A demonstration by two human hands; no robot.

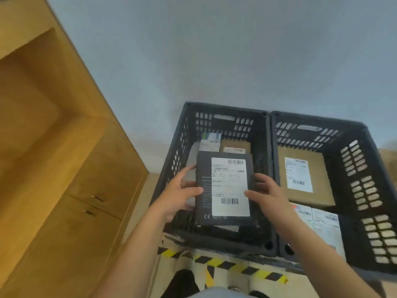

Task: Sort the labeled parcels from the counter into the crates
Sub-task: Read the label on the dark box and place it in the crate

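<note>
A flat dark grey parcel [204,203] with a white shipping label lies face up inside the left black crate [171,160]. My left hand [180,194] grips its left edge, thumb on top. My right hand [266,192] grips its right edge, thumb on the label. Under and behind it lie other parcels: a white one [210,141] and a brown one [235,145]. The right black crate [365,160] holds a brown labelled box [305,179] and white labelled parcels [322,224] nearer me.
The two crates stand side by side against a pale grey wall. Wooden cabinets [64,168] with small handles fill the left. Black-and-yellow hazard tape [225,264] runs along the floor in front of the crates, near my feet.
</note>
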